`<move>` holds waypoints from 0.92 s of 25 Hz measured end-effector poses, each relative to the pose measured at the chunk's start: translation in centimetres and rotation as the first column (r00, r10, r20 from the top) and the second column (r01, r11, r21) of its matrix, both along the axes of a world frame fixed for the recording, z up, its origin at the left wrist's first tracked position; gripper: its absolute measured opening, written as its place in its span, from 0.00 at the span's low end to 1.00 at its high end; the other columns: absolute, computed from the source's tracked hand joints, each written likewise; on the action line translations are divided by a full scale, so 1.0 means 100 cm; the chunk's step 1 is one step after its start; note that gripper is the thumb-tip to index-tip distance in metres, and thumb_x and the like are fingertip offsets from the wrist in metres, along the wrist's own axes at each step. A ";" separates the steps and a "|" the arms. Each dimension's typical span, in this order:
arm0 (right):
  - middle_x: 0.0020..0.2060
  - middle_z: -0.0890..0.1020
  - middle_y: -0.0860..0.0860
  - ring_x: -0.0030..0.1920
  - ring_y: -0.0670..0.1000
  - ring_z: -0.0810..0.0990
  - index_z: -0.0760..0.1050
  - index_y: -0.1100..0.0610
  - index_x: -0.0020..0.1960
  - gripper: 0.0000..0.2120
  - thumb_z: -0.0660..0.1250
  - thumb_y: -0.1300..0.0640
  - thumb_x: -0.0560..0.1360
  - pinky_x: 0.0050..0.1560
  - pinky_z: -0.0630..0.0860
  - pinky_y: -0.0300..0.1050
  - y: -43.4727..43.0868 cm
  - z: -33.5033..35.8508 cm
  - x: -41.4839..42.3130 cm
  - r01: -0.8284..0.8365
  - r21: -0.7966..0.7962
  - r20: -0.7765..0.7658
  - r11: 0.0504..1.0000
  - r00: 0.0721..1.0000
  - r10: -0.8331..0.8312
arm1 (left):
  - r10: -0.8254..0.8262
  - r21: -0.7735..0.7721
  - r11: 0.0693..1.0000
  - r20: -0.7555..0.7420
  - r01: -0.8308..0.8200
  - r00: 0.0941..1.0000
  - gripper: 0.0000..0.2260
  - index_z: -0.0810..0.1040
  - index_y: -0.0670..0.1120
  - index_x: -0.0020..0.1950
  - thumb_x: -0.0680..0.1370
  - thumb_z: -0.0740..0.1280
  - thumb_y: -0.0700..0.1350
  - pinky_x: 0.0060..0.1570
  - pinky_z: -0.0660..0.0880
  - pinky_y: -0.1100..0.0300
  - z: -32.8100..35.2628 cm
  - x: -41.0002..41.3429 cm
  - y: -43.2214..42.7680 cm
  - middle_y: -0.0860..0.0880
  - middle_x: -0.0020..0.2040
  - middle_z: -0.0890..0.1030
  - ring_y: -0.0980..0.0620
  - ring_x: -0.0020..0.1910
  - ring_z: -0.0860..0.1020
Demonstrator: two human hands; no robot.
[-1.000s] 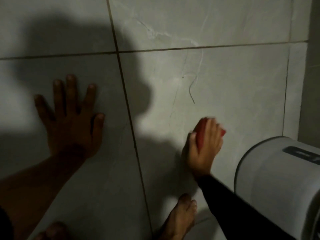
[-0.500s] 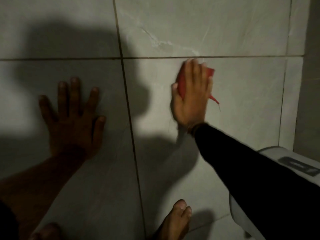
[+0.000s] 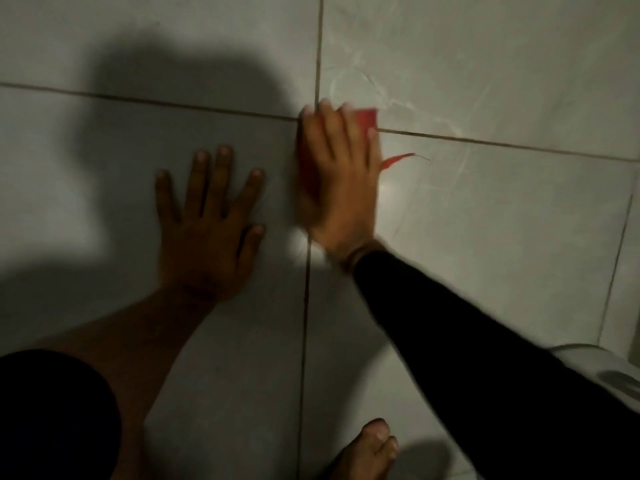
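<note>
My right hand [image 3: 341, 181] presses a red cloth [image 3: 367, 120] flat against the pale tiled floor [image 3: 502, 220], right where two grout lines cross. Its fingers lie straight over the cloth; a red corner and a loose thread stick out at the right. My left hand [image 3: 207, 223] lies flat on the tile just to the left, fingers spread, holding nothing. It sits in shadow. The right arm wears a black sleeve.
A bare foot [image 3: 370, 452] stands on the floor at the bottom edge. A white rounded appliance [image 3: 602, 372] shows at the lower right corner. A wall edge runs along the far right. My own shadow covers the left tiles.
My right hand has slid the red cloth away from me and leftwards, from near the white appliance to the grout crossing. The left hand stays planted.
</note>
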State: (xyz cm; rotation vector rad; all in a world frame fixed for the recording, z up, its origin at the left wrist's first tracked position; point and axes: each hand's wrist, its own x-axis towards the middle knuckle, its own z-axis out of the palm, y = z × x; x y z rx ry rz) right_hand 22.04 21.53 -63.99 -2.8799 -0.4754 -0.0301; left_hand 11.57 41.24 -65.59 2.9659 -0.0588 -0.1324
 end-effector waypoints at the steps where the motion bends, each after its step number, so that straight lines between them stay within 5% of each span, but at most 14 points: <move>1: 0.83 0.68 0.57 0.85 0.62 0.62 0.66 0.54 0.84 0.33 0.64 0.48 0.80 0.85 0.54 0.69 0.004 0.003 -0.044 -0.083 0.024 -0.044 0.996 0.995 0.084 | 0.004 -0.001 1.000 -0.002 -0.004 1.000 0.32 0.56 0.55 0.89 0.85 0.55 0.60 0.81 0.46 0.26 0.000 0.000 0.001 0.40 0.90 0.53 0.34 0.88 0.54; 3: 0.85 0.64 0.56 0.84 0.62 0.63 0.63 0.51 0.85 0.32 0.63 0.46 0.83 0.81 0.60 0.73 -0.027 0.015 -0.143 -0.156 -0.018 -0.214 0.988 0.965 0.149 | 0.010 0.005 1.000 -0.008 -0.010 1.000 0.33 0.55 0.55 0.90 0.85 0.54 0.60 0.81 0.46 0.26 0.000 -0.001 0.001 0.40 0.90 0.53 0.35 0.88 0.53; 6: 0.85 0.61 0.53 0.83 0.61 0.60 0.58 0.51 0.85 0.36 0.63 0.42 0.80 0.74 0.68 0.81 -0.084 0.040 -0.212 -0.021 -0.077 -0.360 0.997 0.933 -0.008 | 0.004 0.009 1.000 -0.015 -0.004 1.000 0.33 0.53 0.55 0.90 0.85 0.53 0.61 0.81 0.46 0.26 -0.002 0.000 0.000 0.41 0.90 0.51 0.35 0.89 0.52; 8: 0.83 0.66 0.57 0.83 0.63 0.61 0.61 0.51 0.83 0.35 0.64 0.42 0.79 0.78 0.62 0.79 -0.081 0.034 -0.180 -0.036 -0.061 -0.352 0.998 0.936 0.013 | 0.001 0.009 1.000 -0.005 -0.001 1.000 0.33 0.53 0.56 0.90 0.85 0.52 0.61 0.82 0.45 0.26 -0.002 0.000 0.000 0.42 0.90 0.50 0.35 0.89 0.51; 11: 0.81 0.72 0.57 0.82 0.63 0.66 0.69 0.51 0.81 0.31 0.67 0.45 0.80 0.85 0.52 0.64 -0.019 0.017 -0.076 -0.190 0.057 -0.210 0.980 0.958 0.198 | 0.004 -0.002 1.000 0.017 -0.004 1.000 0.33 0.53 0.56 0.90 0.85 0.52 0.61 0.82 0.44 0.27 -0.003 -0.002 0.001 0.42 0.91 0.50 0.36 0.89 0.51; 13: 0.81 0.71 0.54 0.83 0.60 0.66 0.70 0.51 0.82 0.32 0.68 0.45 0.79 0.84 0.54 0.61 -0.010 0.007 -0.003 -0.159 0.075 -0.114 0.984 0.979 0.167 | 0.006 -0.001 1.000 0.031 -0.006 0.999 0.33 0.53 0.56 0.90 0.85 0.52 0.61 0.82 0.42 0.29 -0.004 -0.003 0.002 0.43 0.91 0.50 0.37 0.89 0.49; 17: 0.78 0.76 0.59 0.79 0.63 0.72 0.73 0.59 0.79 0.27 0.63 0.48 0.83 0.80 0.64 0.58 -0.121 0.014 0.027 0.223 0.029 0.015 0.974 0.975 -0.223 | 0.016 -0.022 1.000 -0.005 -0.016 1.000 0.33 0.53 0.57 0.90 0.84 0.53 0.61 0.82 0.41 0.29 -0.005 -0.002 0.002 0.43 0.91 0.48 0.39 0.90 0.46; 19: 0.76 0.77 0.62 0.77 0.65 0.74 0.74 0.64 0.77 0.26 0.62 0.51 0.84 0.80 0.66 0.60 -0.175 0.029 0.001 0.549 0.073 -0.013 0.833 0.836 -0.549 | 0.016 -0.017 1.000 -0.010 -0.016 1.000 0.33 0.53 0.56 0.90 0.84 0.53 0.61 0.81 0.42 0.28 -0.004 -0.003 0.002 0.43 0.91 0.49 0.36 0.89 0.49; 21: 0.81 0.71 0.60 0.83 0.62 0.67 0.67 0.61 0.82 0.28 0.62 0.50 0.85 0.83 0.60 0.63 -0.172 0.030 -0.006 0.804 0.045 -0.074 0.593 0.595 -0.800 | 0.009 -0.018 1.000 -0.011 -0.009 1.000 0.33 0.52 0.56 0.90 0.85 0.52 0.61 0.81 0.42 0.28 -0.002 -0.002 0.001 0.42 0.91 0.49 0.36 0.89 0.49; 22: 0.81 0.71 0.60 0.83 0.62 0.67 0.66 0.61 0.83 0.29 0.62 0.50 0.85 0.84 0.59 0.64 -0.150 0.024 -0.003 0.809 0.009 -0.056 0.587 0.587 -0.808 | 0.005 -0.018 1.000 -0.015 -0.005 1.000 0.33 0.51 0.57 0.90 0.85 0.52 0.61 0.81 0.42 0.28 -0.002 -0.001 0.001 0.43 0.91 0.49 0.36 0.89 0.48; 23: 0.80 0.72 0.62 0.82 0.64 0.68 0.68 0.62 0.82 0.29 0.63 0.51 0.84 0.84 0.58 0.66 -0.119 0.017 -0.001 0.726 0.001 -0.018 0.688 0.688 -0.726 | 0.001 -0.017 1.000 -0.016 -0.001 1.000 0.32 0.51 0.57 0.90 0.85 0.51 0.62 0.81 0.41 0.28 -0.003 -0.001 0.001 0.43 0.91 0.48 0.37 0.90 0.47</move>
